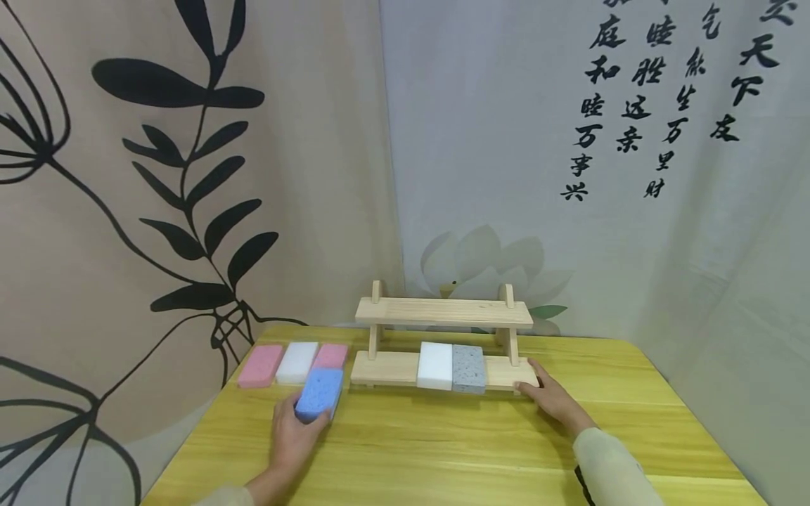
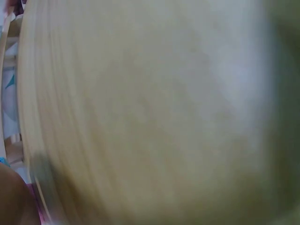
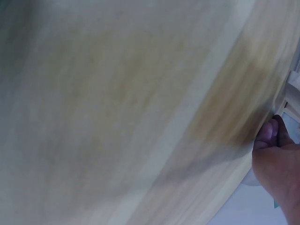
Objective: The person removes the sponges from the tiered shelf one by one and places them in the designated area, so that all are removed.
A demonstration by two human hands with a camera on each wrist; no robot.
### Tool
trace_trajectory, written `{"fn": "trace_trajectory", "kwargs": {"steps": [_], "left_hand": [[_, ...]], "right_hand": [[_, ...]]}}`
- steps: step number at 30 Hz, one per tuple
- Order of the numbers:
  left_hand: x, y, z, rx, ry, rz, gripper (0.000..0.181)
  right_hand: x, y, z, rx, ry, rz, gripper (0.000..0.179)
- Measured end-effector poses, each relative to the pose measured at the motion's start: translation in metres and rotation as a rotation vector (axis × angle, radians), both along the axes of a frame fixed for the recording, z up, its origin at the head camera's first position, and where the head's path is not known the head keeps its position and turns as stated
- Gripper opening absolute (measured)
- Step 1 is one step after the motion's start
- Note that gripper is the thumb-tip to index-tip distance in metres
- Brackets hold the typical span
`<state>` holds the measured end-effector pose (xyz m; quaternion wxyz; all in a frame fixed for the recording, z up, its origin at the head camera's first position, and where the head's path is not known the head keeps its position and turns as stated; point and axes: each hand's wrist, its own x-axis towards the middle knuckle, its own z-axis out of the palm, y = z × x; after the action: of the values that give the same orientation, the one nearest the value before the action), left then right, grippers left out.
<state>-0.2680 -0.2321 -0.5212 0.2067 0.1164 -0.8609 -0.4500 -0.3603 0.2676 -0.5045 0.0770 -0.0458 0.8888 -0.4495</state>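
Observation:
In the head view my left hand (image 1: 294, 436) grips a blue sponge (image 1: 320, 392) between thumb and fingers, just in front of a small pink sponge block (image 1: 331, 355). The blue one partly covers that pink block. At the other side my right hand (image 1: 555, 399) holds the right end of the lower board of a two-tier wooden rack (image 1: 386, 367), thumb on the front. On that lower board a white sponge block (image 1: 434, 365) and a grey speckled block (image 1: 468, 369) sit side by side. The left wrist view shows only a bit of the hand, at its lower left edge.
Left of the rack lie another pink block (image 1: 261, 366) and a white block (image 1: 297, 362) on the yellow wooden table (image 1: 455, 450). The rack's upper board (image 1: 443, 311) stands higher and further back. Printed curtains (image 1: 329, 176) hang behind the table.

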Motion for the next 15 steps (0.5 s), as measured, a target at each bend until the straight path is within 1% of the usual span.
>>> {"fn": "trace_trajectory", "kwargs": {"steps": [4, 10, 15], "left_hand": [[0.004, -0.002, -0.001, 0.000, -0.001, 0.004, 0.075], [0.012, -0.004, 0.000, -0.017, -0.023, -0.002, 0.078], [0.014, -0.007, -0.004, -0.028, -0.016, 0.005, 0.076]], "right_hand": [[0.001, -0.001, 0.001, 0.002, -0.010, -0.008, 0.095], [0.000, 0.000, 0.002, -0.002, -0.028, 0.001, 0.094], [0.001, -0.001, 0.002, -0.003, -0.026, 0.010, 0.094]]}}
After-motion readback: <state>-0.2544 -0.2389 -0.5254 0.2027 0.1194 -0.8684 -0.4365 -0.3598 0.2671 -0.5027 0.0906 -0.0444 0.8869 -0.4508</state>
